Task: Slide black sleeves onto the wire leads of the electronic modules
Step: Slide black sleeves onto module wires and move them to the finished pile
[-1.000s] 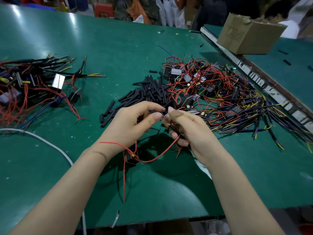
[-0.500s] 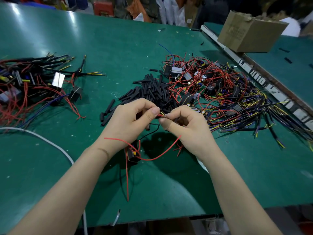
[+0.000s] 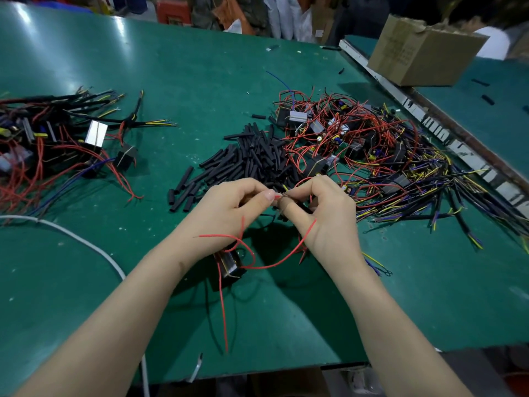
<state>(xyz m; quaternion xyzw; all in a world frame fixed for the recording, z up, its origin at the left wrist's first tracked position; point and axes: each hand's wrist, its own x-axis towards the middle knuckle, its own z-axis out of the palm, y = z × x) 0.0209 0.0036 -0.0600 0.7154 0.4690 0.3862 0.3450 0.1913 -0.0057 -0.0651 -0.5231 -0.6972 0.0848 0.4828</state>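
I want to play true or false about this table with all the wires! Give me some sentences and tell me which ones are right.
1. The table is green. True.
2. The pile of black sleeves lies on the floor. False: it lies on the table, just beyond the hands.
3. Both hands, left hand and right hand, pinch wire ends between them. True.
4. The cardboard box sits at the near left. False: it sits at the far right.
5. A module with red wires lies below the left wrist. True.
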